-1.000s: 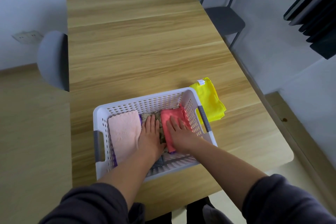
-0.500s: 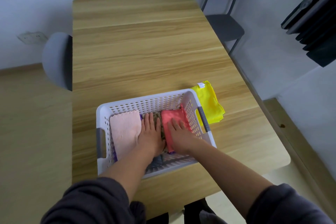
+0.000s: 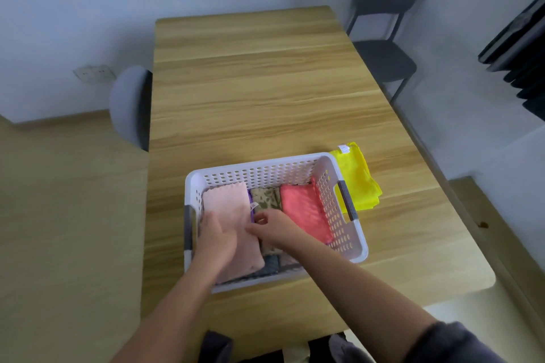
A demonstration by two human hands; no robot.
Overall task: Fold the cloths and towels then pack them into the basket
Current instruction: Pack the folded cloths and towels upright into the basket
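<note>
A white perforated basket (image 3: 259, 169) stands near the table's front edge. Inside lie a folded pale pink towel (image 3: 228, 203) at the left, a patterned beige cloth (image 3: 265, 196) in the middle with a purple cloth edge (image 3: 252, 209) beside it, and a coral cloth (image 3: 303, 209) at the right. My left hand (image 3: 215, 234) lies on the pink towel's near part and grips it. My right hand (image 3: 272, 228) pinches at that towel's right edge, fingers curled. A folded yellow cloth (image 3: 358, 178) lies on the table just right of the basket.
The wooden table (image 3: 265, 91) stretches away behind the basket. A grey chair (image 3: 131, 106) stands at its left side and a black chair (image 3: 383, 38) at the far right. Dark items (image 3: 525, 53) hang on the right wall.
Both hands have moved left inside the basket: the left from the middle cloth onto the pink towel, the right off the coral cloth to the pink towel's edge. The camera tilted up.
</note>
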